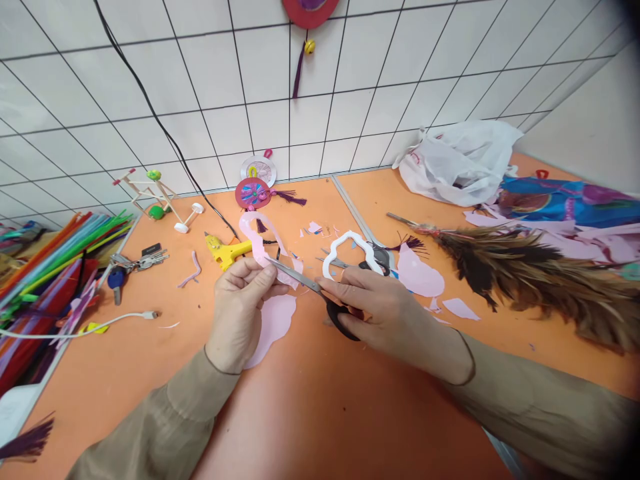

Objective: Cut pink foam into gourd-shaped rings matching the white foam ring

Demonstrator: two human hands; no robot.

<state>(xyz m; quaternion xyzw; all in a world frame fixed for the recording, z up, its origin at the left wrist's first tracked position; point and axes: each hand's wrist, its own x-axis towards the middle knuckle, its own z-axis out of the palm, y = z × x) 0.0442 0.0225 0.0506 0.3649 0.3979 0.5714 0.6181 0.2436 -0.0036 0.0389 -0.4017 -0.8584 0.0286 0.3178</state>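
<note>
My left hand [241,300] is closed in a pinch on a sheet of pink paper [274,320], which hangs below the fingers, while a cut pink strip [256,235] curls up and away behind it. My right hand [376,303] grips black-handled scissors [320,293], fingers through the loops. The blades point left and meet the paper at my left fingertips. Both hands hover over an orange table [310,407]. A white cloud-shaped template [350,250] lies just beyond the scissors.
Pink offcuts [419,275] lie right of the hands. A feather duster [525,273], a white plastic bag [457,160] and blue wrapping sit at the right. A yellow glue gun [226,251], keys [131,263], a white cable [90,327] and bundled pipe cleaners [45,280] occupy the left.
</note>
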